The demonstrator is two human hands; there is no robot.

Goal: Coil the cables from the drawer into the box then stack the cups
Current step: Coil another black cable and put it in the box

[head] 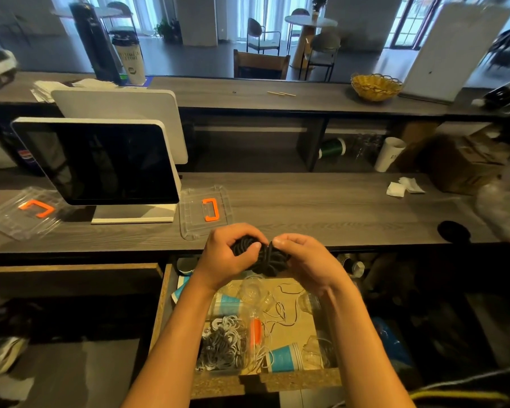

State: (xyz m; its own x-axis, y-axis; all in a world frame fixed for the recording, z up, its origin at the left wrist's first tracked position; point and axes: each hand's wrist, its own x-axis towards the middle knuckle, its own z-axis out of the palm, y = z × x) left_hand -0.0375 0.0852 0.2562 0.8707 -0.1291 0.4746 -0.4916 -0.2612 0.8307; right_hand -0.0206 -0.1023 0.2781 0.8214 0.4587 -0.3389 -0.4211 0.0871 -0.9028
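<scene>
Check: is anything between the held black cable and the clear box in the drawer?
Nothing visible. Both hands, left and right, grip the coiled black cable above the open drawer; the clear box lies below, lidless.

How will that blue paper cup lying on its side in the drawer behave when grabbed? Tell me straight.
The blue paper cup probably weighs little: it looks like thin paper. Lying on its side in the drawer, it may roll in a curve if nudged, since it tapers. A hard squeeze would likely dent it. White cables lie around it and may drag along.
</scene>
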